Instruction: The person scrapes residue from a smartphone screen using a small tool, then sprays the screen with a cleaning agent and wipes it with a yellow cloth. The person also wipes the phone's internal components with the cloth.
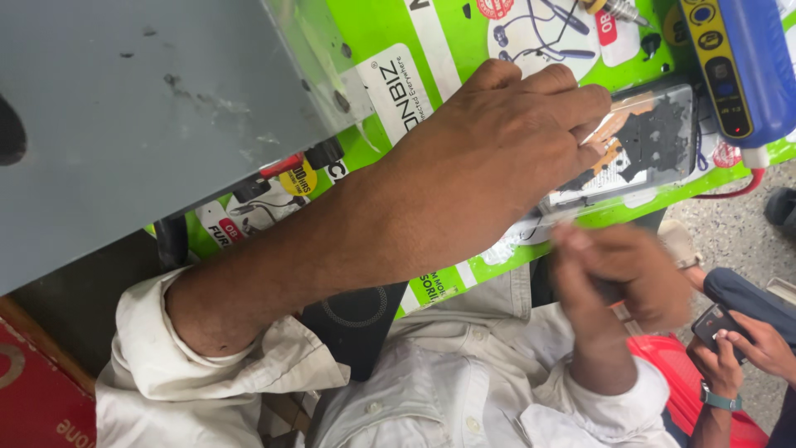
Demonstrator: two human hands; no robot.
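A phone [655,137] lies flat on the green printed mat [431,50], its back a patchy black under a clear cover. My left hand [497,141] reaches across from the left, and its fingertips press down on the phone's left end. My right hand [618,282] hovers just below the mat's near edge, blurred, with fingers curled together. A thin clear strip [543,220] runs along the phone's near side, close to those fingers. Whether they grip it is unclear.
A grey metal box [141,108] fills the upper left. A blue device with a yellow panel [738,62] and a red cable [738,191] sits at the upper right. Another person's hand [759,344] holds a dark phone [715,323] at the lower right.
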